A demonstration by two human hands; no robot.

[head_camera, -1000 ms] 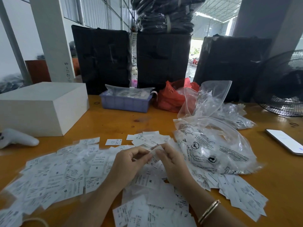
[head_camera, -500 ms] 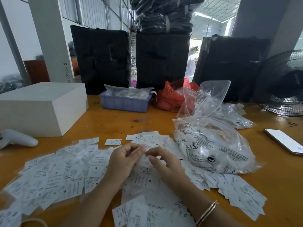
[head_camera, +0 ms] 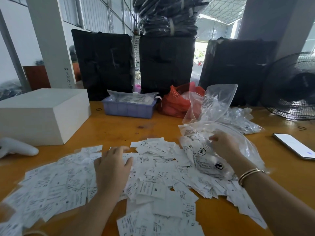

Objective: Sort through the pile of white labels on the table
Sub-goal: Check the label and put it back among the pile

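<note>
On the wooden table [head_camera: 213, 217] we find the white labels [head_camera: 150, 188] spread loose | left hand [head_camera: 111, 166] flat, fingers straight, pressing pile | right hand [head_camera: 223, 144] on clear plastic bag [head_camera: 201, 154], grasp unclear | step: sorting, early | next: we isolate one label and pinch it.

Your one camera sits on your head and looks forward and down, close over the wooden table [head_camera: 119, 128], with the black bags [head_camera: 167, 65] far at the back.
</note>
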